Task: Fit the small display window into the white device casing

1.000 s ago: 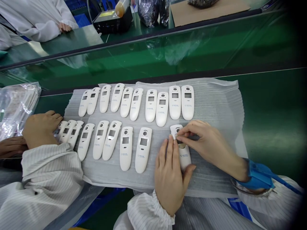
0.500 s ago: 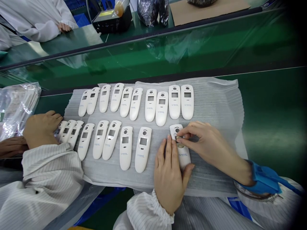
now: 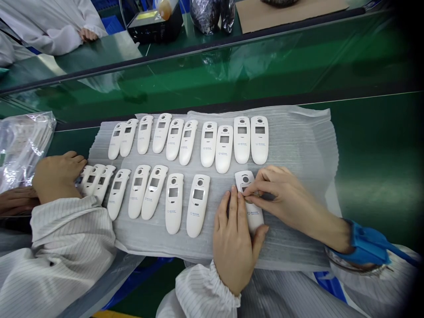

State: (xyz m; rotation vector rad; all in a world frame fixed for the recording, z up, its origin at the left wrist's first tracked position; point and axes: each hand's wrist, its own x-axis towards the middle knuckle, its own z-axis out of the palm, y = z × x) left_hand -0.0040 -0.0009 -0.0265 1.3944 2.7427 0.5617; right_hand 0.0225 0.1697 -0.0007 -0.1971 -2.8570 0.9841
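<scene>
A white plastic device casing (image 3: pixel 254 212) with a small display window and blue print lies on the padded sheet before me. My left hand (image 3: pixel 233 238) is laid along its left side, thumb across the lower end, gripping it against the sheet. Over the window, the thumb and index finger of my right hand (image 3: pixel 281 192) are pinched together; whatever is between them is too small to make out. A blue wrist strap (image 3: pixel 366 243) circles my right wrist. To the left lies a similar casing (image 3: pixel 198 205), in a lower row of several; an upper row includes another casing (image 3: pixel 259 140).
White foam sheeting (image 3: pixel 301 145) covers part of the green bench (image 3: pixel 380 176). A co-worker's hand (image 3: pixel 58 174) rests by the leftmost casings, near a clear plastic bag (image 3: pixel 24 150). Behind stands a green barrier (image 3: pixel 185 84). Another person's hand (image 3: pixel 88 34) shows beyond it.
My right fingertips have closed tighter and shifted slightly down over the casing's window. My left hand stays in place on the casing.
</scene>
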